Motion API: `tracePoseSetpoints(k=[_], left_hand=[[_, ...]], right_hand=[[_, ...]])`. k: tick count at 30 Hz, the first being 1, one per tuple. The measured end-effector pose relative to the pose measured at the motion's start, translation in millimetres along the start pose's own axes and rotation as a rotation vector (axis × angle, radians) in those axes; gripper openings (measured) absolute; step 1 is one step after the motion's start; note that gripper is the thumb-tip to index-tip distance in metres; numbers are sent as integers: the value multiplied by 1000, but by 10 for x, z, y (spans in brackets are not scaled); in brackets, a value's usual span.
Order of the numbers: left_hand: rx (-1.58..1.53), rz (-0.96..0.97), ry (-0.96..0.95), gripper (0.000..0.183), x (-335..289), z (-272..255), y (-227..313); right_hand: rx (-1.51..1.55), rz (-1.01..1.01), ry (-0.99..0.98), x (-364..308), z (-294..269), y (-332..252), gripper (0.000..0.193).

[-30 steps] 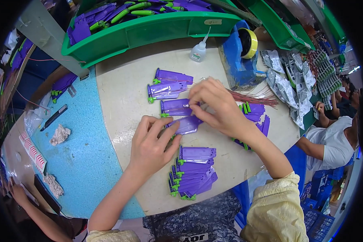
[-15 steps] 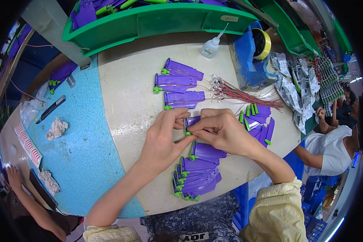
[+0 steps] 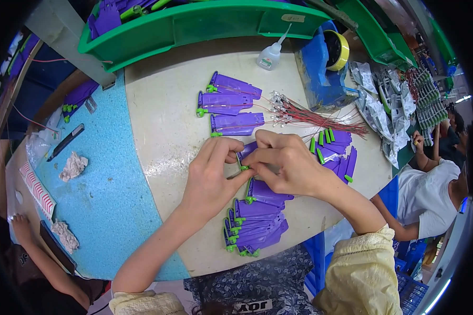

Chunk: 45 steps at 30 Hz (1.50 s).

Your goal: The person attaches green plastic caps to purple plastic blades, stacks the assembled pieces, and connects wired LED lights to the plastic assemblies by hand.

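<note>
Both hands meet over the middle of the table at a purple plastic piece (image 3: 246, 151) with a small green end. My left hand (image 3: 209, 170) pinches its green end between thumb and fingers. My right hand (image 3: 286, 163) has its fingertips closed on the same piece, partly covering it. Just below lies another purple piece (image 3: 270, 195), and nearer me a fanned stack of purple pieces (image 3: 255, 228) with green ends. Above my hands, three purple pieces (image 3: 236, 122) lie in a column with thin red wires across them.
A bundle of red wires (image 3: 315, 118) lies right of the column. Purple pieces with loose green parts (image 3: 328, 136) sit beyond my right hand. Around them stand a dropper bottle (image 3: 269, 56), a blue tape dispenser (image 3: 320, 79), silver bags (image 3: 376, 113) and a green bin (image 3: 205, 23). Other people sit on both sides.
The purple piece has tilted slightly between my fingers, and my right-hand fingers have shifted a little on it. The whole view has moved slightly. Other pieces stay in place.
</note>
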State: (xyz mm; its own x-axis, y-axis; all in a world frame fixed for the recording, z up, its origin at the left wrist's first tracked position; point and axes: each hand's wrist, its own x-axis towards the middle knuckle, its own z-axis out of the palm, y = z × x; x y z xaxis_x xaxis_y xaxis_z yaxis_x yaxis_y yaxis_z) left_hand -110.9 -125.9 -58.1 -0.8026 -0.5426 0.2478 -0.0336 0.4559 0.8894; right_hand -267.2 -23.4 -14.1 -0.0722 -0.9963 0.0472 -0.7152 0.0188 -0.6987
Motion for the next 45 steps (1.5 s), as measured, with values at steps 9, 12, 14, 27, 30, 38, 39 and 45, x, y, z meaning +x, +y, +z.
tracePoseSetpoints(k=[9,12,14,27,30,38,39,45], left_hand=[[2,8,5,42,21,-6,-12],[24,16,-6,42,-1,29,-35],[36,52,11,41,-2,7,-30],[440,404,-14,27,52,-60,-54],[388,507,-107,26,168,-111,-81],[364,454,-224,30,245,-126,-84],[364,460,-224,31,262,-120,-59],[290,421,-242,35,258,-136,-18]], right_hand=[[125,45,17,-8,-21,87,13],[-136,-58,4,-15,23,-34,10],[-69,-40,-20,39,-45,-35,11],[-220,215,344,-44,30,167,8],[-328,154,410,-62,-2,221,9],[-245,460,938,-258,-1061,418,24],[-75,615,766,-247,-1189,418,22],[830,684,744,-422,-1266,460,20]])
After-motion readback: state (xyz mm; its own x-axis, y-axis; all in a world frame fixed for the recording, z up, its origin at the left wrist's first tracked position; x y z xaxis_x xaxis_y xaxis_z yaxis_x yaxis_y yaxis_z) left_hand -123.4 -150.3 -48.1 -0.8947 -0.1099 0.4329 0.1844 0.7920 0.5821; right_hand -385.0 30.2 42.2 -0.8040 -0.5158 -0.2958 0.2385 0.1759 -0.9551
